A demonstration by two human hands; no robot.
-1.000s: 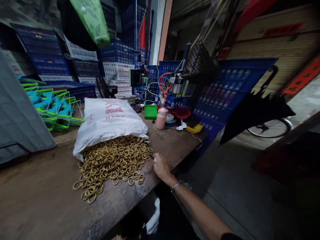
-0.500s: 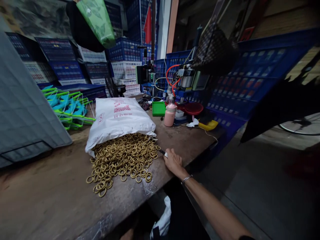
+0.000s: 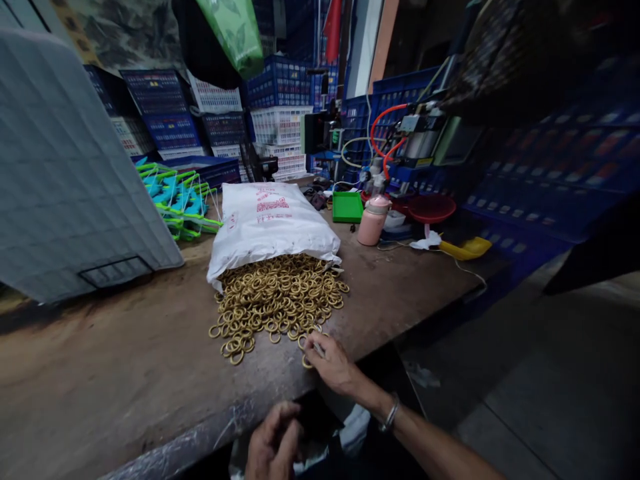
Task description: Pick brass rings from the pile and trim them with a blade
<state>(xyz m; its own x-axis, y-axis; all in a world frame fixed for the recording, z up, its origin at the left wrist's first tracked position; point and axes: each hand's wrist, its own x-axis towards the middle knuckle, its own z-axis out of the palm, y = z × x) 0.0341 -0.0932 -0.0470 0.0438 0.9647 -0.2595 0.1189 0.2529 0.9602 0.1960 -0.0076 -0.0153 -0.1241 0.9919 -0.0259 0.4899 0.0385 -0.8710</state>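
Note:
Many brass-coloured rings (image 3: 280, 293) spill from the mouth of a white printed sack (image 3: 280, 227) onto the brown table. At the near right edge of this heap is my right hand (image 3: 333, 363), its fingers pinched together beside a few loose rings. A small pale bit shows between those fingers; what they hold is too small to make out. Below the table's front edge, low in the view, my left hand (image 3: 275, 440) is half curled and somewhat blurred. A gap shows between its thumb and fingers, with nothing visible in it.
A grey padded panel (image 3: 85, 180) stands at left, beside green and blue plastic hangers (image 3: 183, 200). Behind the sack are a green tray (image 3: 347, 207), a pink bottle (image 3: 373, 223), a red dish (image 3: 433, 209) and a yellow scoop (image 3: 465, 249). Stacked crates (image 3: 280, 127) line the back.
My right hand has moved from the heap's right side to its near edge. The dark-tipped tool seen in it earlier no longer shows clearly. My left hand has risen into view. The camera has turned left.

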